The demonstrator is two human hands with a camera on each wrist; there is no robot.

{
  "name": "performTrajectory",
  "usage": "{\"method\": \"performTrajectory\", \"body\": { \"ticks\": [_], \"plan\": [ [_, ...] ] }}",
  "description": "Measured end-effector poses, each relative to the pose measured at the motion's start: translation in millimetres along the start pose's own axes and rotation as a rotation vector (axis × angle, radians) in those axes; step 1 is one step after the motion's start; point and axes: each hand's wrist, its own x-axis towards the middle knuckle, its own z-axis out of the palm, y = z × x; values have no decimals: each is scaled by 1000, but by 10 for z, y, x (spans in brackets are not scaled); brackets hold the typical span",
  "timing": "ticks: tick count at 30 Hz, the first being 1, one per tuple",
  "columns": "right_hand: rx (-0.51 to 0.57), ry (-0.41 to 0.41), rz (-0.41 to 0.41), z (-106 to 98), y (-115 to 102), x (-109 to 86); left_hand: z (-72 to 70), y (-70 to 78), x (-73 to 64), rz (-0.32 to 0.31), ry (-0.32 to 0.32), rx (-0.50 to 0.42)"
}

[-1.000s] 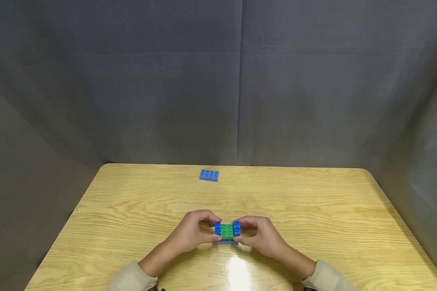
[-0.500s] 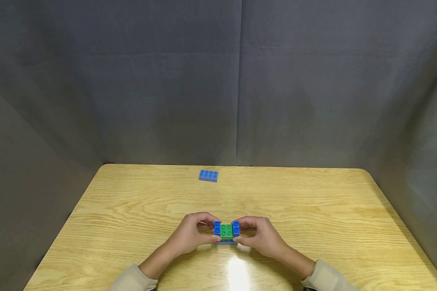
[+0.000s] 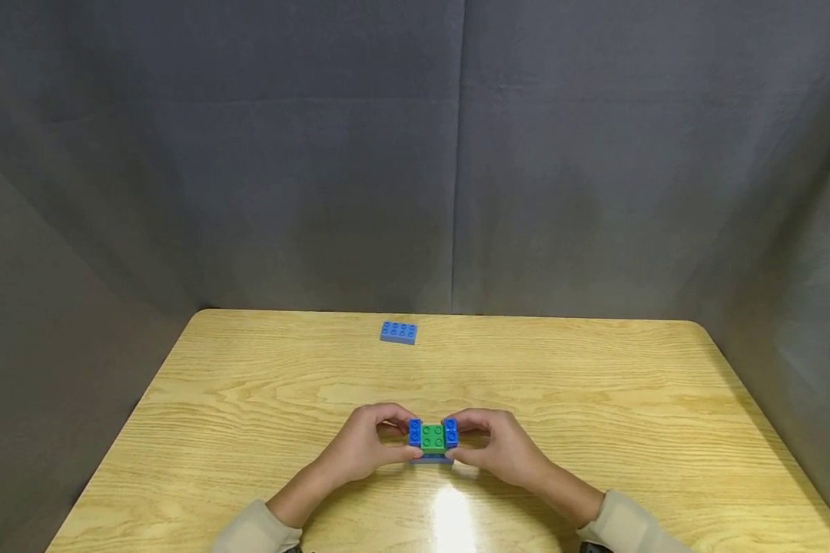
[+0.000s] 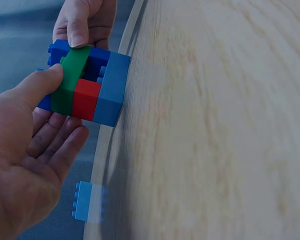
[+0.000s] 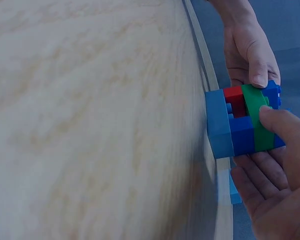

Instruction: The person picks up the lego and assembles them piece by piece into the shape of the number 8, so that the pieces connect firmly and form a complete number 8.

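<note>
A small stack of toy building bricks stands near the front of the table. A lighter blue brick point(image 4: 110, 90) forms its base. On that sit a red brick point(image 4: 86, 98) at the left end and a dark blue brick point(image 5: 242, 135) at the right, with a gap between. A green brick point(image 3: 433, 437) bridges both. Two dark blue bricks top its ends, one left point(image 3: 415, 432) and one right point(image 3: 451, 432). My left hand point(image 3: 366, 444) pinches the stack's left end between thumb and fingers, thumb on the green brick's near side. My right hand point(image 3: 501, 447) grips the right end likewise.
A loose lighter blue brick point(image 3: 397, 332) lies near the far edge of the wooden table point(image 3: 283, 369), left of centre. Grey curtains point(image 3: 332, 192) surround the table at the back and both sides.
</note>
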Motion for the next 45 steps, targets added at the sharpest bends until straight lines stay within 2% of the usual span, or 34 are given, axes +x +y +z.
{"method": "performTrajectory", "body": {
  "ticks": [4,6,11,13,22,28,33,41,45],
  "plan": [
    [38,-23,12,-69,-42,-5,10,2,1,-2,0,-2],
    [53,-18,22,-129,-133,-1,12,5,3,-2,1,-7],
    [4,50,-18,-306,-421,91,3,4,0,-11,3,-2],
    [-24,84,-40,-369,-452,169,-2,1,-3,-14,2,-1],
    [-72,165,-48,-492,-125,645,-14,-6,4,-14,-19,-25],
    [-45,146,-53,-486,-90,942,-19,-22,10,-9,-26,-25],
    [-75,134,-45,-453,-16,1195,-19,-26,16,-8,-26,-32],
    [-100,115,54,-386,179,1521,-12,-20,22,2,-29,-33],
    [-104,104,64,-352,255,1616,-17,-15,16,-7,-30,-33]
  ]
}}
